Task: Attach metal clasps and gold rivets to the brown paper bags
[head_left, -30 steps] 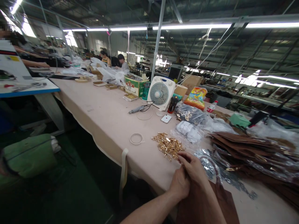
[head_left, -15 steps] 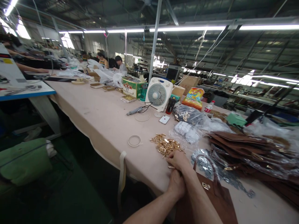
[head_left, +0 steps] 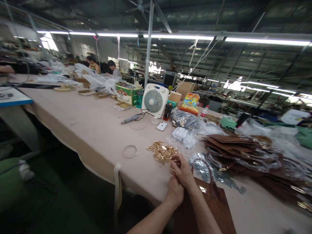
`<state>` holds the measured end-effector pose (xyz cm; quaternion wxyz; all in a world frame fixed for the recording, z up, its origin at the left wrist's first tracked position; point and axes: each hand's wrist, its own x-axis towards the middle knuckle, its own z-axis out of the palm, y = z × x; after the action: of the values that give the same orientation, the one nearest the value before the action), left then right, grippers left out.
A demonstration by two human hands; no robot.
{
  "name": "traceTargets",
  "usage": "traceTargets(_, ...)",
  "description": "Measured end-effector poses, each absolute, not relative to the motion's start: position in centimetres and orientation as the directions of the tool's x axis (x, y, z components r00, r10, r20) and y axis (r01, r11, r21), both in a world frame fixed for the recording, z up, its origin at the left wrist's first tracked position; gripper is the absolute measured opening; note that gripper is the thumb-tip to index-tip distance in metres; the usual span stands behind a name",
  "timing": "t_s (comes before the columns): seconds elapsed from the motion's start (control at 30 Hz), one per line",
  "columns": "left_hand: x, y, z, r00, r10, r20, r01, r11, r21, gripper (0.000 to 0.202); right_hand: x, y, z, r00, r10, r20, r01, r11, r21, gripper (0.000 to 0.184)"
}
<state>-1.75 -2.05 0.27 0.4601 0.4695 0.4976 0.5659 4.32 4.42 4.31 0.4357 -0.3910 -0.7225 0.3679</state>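
Observation:
My left hand [head_left: 175,190] is closed in a fist over the near edge of the table, at the brown handbag's left side. A small gold metal fitting [head_left: 172,172] pokes out at the top of this fist, and the rest of its grip is hidden. Just above it, my right hand [head_left: 181,167] crosses over with curled fingers and thumb close together beside the fitting; what they pinch is too small to make out. A heap of gold metal fittings [head_left: 162,153] lies right beyond the fingertips. Under my right forearm is the brown handbag [head_left: 219,208] with its looped handle and a shiny clasp.
On the table [head_left: 97,130] are a tape ring [head_left: 130,151], a grey hand tool [head_left: 129,119], a phone [head_left: 162,126] and a box fan [head_left: 155,101]. Stacked brown bags [head_left: 234,146] and plastic-wrapped parts [head_left: 185,120] lie right. Two people sit far off.
The view has turned right, so everything sits further left. My right hand's fingers have lifted slightly and tipped up; my left fist stays closed below them.

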Motion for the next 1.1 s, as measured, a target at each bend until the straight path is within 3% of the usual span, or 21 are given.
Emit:
traceTargets(0.07,-2.0,-1.9,0.3,-0.127,0.985,0.119,-0.046,-0.126,0.991,0.040,5.7,3.7,4.4,-0.244,0.883,0.401,0.241,0.456,-0.857,0.033)
traceTargets(0.17,-2.1,-1.4,0.1,-0.131,0.976,0.173,-0.008,-0.176,0.984,0.042,8.5,2.6,4.4,-0.154,0.857,0.491,0.282,0.514,-0.810,0.022)
traceTargets(0.33,-1.7,-0.7,-0.6,-0.127,0.976,0.176,-0.007,-0.179,0.984,0.039,12.3,-0.2,4.1,0.023,0.884,0.467,0.285,0.442,-0.850,0.020)
traceTargets(0.8,-1.6,-1.1,-0.1,-0.205,0.970,0.132,0.098,-0.114,0.989,0.039,11.8,-4.5,1.1,-0.010,0.802,0.597,0.521,0.514,-0.681,0.020)
traceTargets(0.9,-1.6,-1.3,0.0,-0.203,0.972,0.120,0.084,-0.105,0.991,0.040,12.2,-4.4,0.2,-0.001,0.828,0.561,0.504,0.485,-0.714,0.019)
traceTargets(1.1,-1.5,-1.6,0.0,-0.208,0.973,0.102,0.063,-0.091,0.994,0.043,12.7,-4.7,-0.9,0.101,0.904,0.416,0.428,0.338,-0.838,0.040)
